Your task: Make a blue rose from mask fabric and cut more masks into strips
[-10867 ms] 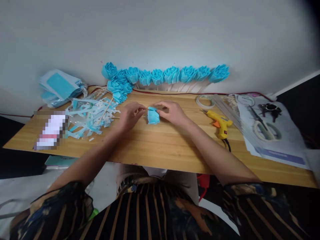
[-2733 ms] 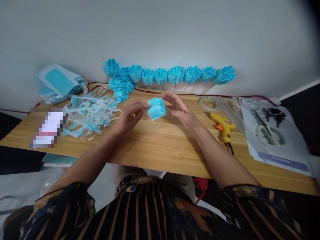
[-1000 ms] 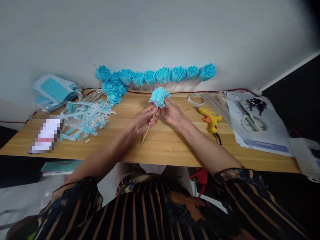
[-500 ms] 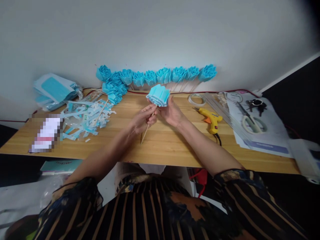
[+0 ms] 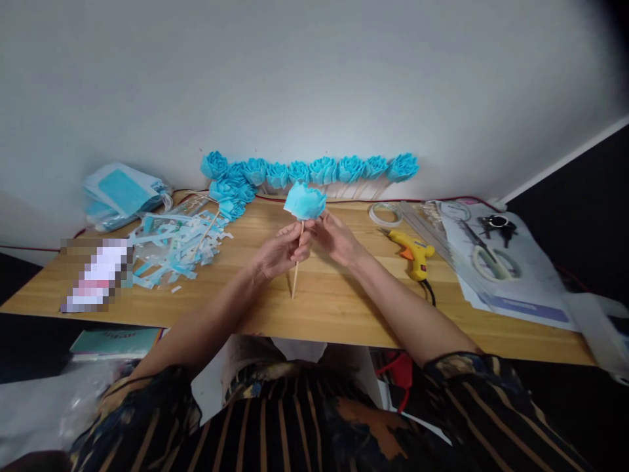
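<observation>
Pinching the stick (image 5: 294, 282) just beneath the flower (image 5: 305, 202), our left hand (image 5: 282, 252) holds it nearly upright above the middle of the table (image 5: 334, 301), the flower on top and the stick's bare end pointing down. Thumb and fingers press together on the stick. Our right hand (image 5: 339, 239) sits at the flower's lower edge with its fingers loosely bent; their tips are partly hidden, so we cannot tell whether they squeeze anything. We judge the flower very light, its petals (image 5: 317, 200) thin, soft and easily crushed, the stick stiff and unlikely to slip. High on the stick, close under the flower, looks the best place for us to grip, with only a light touch on the petals. Beyond it, a row of flowers (image 5: 323, 170) lines the wall (image 5: 314, 78); scraps (image 5: 196, 242) lie to our left, the glue gun (image 5: 417, 254) to our right.
</observation>
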Available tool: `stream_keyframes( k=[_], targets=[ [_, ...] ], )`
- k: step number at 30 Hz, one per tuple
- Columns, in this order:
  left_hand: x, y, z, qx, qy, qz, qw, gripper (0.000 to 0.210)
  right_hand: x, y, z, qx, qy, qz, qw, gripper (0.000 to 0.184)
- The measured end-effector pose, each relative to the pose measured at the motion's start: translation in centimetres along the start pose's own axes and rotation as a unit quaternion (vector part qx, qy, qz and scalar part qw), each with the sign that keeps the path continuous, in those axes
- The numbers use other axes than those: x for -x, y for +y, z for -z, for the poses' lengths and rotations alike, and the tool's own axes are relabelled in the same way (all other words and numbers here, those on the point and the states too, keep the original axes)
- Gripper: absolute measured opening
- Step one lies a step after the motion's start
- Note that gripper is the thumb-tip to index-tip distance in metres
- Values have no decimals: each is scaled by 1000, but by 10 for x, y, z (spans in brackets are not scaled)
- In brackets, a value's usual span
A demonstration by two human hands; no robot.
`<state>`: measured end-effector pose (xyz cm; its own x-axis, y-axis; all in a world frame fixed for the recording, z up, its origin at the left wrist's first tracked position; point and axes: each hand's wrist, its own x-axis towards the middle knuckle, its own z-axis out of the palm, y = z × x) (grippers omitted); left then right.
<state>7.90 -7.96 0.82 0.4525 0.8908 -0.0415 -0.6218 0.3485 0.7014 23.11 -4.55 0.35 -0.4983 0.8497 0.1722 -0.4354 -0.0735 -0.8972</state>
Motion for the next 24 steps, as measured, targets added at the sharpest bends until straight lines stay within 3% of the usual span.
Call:
stream_keyframes(
  k=[8,15,19,24],
  targets=[
    [-1,-8,5,-67,-60,-8,996,26,-1,-1,-2,-27,50,49,997,76],
    [0,-10,6,-125,-45,-3,991,41,-4,-16,5,-15,95,87,992,66],
    [-8,-8,15,-221,6,-53,974,38,-10,-21,12,3,114,121,986,64],
    [-16,-3,27,-379,134,-182,897,10,-8,-19,12,81,136,153,975,77]
  ],
)
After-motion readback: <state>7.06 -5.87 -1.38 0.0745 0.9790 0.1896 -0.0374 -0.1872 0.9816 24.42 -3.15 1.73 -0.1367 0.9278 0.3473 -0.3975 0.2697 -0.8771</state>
